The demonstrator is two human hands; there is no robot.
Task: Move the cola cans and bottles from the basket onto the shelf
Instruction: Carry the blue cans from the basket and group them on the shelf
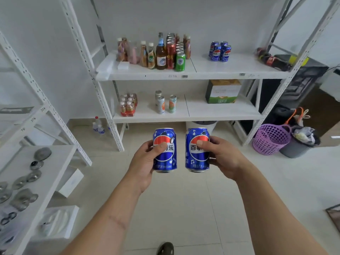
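Two blue cola cans are held upright side by side in front of the person, above the pale tiled floor (184,208) and apart from each other by a narrow gap. The left hand (145,162) grips the left can (165,150), thumb across the red-and-white emblem and fingers curled behind it. The right hand (223,157) grips the right can (197,150) the same way, thumb pressed on the logo.

Ahead stands a white metal shelf (237,68). On its upper board, right of centre, a cluster of four matching blue cans (220,51) stands upright. Further right on the same board, dark cola bottles (270,58) lie on their sides near the upright post. Left of the cans is a group of mixed drinks (161,52): glass bottles, red cans and a green can.

The lower board carries a shrink-wrapped pack of small bottles (128,104), two slim cans (165,103) and a green and orange carton (223,92).

On the floor to the right of the shelf sits a purple perforated basket (270,138), just beside a grey bin (299,144) filled with rubbish. Its contents cannot be seen.
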